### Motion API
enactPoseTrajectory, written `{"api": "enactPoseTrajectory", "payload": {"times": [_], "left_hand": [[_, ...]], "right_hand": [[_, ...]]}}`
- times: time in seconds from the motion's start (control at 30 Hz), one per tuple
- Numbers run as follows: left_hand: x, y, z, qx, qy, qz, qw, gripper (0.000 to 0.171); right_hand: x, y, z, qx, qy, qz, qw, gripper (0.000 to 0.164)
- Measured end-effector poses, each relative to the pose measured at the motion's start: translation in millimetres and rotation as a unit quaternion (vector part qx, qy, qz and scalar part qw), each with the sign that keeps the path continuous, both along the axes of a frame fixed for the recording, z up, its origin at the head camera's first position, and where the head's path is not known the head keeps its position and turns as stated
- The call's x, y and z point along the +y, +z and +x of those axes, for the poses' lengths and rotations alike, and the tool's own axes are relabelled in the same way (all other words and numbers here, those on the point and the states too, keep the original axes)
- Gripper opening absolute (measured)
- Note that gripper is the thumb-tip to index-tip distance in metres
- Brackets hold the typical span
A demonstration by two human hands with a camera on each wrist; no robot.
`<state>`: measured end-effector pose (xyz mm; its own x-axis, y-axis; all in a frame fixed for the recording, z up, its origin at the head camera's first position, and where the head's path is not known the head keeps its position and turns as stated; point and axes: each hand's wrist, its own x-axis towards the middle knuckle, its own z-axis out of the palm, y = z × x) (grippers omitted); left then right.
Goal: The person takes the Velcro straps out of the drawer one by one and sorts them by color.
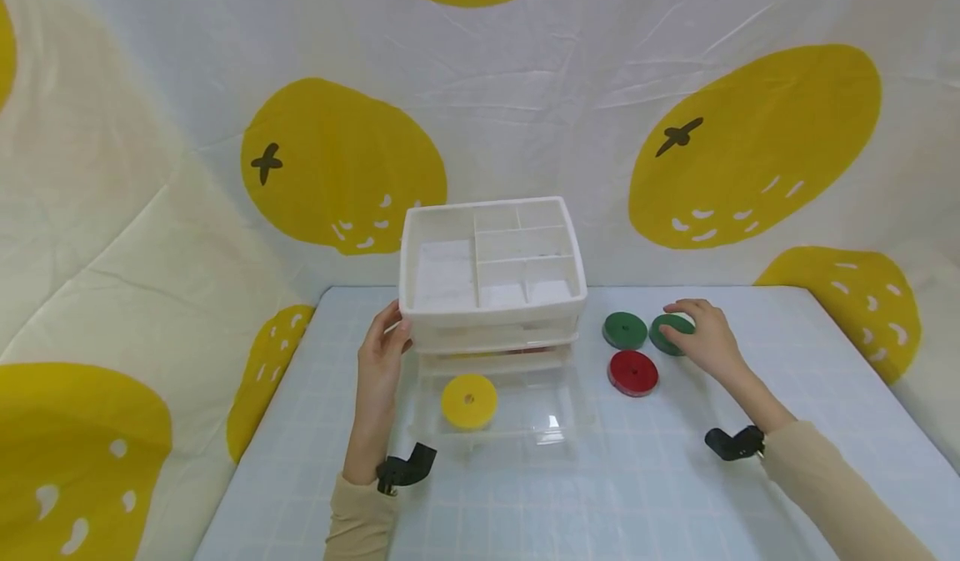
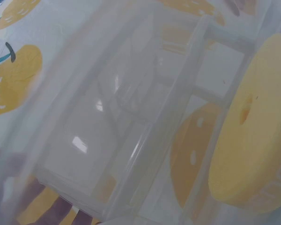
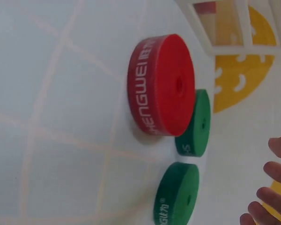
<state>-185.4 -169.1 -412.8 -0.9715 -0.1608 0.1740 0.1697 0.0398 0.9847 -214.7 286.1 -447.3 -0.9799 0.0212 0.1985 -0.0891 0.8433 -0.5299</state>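
A white drawer organizer (image 1: 491, 315) stands at the back of the table, with a divided tray on top. My left hand (image 1: 381, 357) holds its left side, thumb near the front corner; in the left wrist view its fingers show partly through clear plastic. A yellow tape roll (image 1: 469, 401) lies in the pulled-out clear drawer (image 1: 525, 428). My right hand (image 1: 703, 340) hovers over a green tape roll (image 1: 667, 338), thumb and fingers spread and apart from it in the right wrist view. Beside that are another green roll (image 1: 624, 330) and a red tape roll (image 1: 633, 373).
A light blue checked cloth (image 1: 555, 503) covers the table. Behind it hangs a pale curtain (image 1: 525, 127) printed with large yellow fruit. The drawer sticks out toward the front, between the left hand and the rolls on the right.
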Motion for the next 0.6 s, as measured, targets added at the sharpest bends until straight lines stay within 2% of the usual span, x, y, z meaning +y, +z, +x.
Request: {"api": "enactPoseTrajectory", "payload": {"times": [0.6], "left_hand": [[-0.4, -1.8, -1.6, -0.006, 0.002, 0.005, 1.0000, 0.040]], "right_hand": [[-52.0, 53.2, 39.4, 0.023, 0.087, 0.019, 0.996, 0.031]]}}
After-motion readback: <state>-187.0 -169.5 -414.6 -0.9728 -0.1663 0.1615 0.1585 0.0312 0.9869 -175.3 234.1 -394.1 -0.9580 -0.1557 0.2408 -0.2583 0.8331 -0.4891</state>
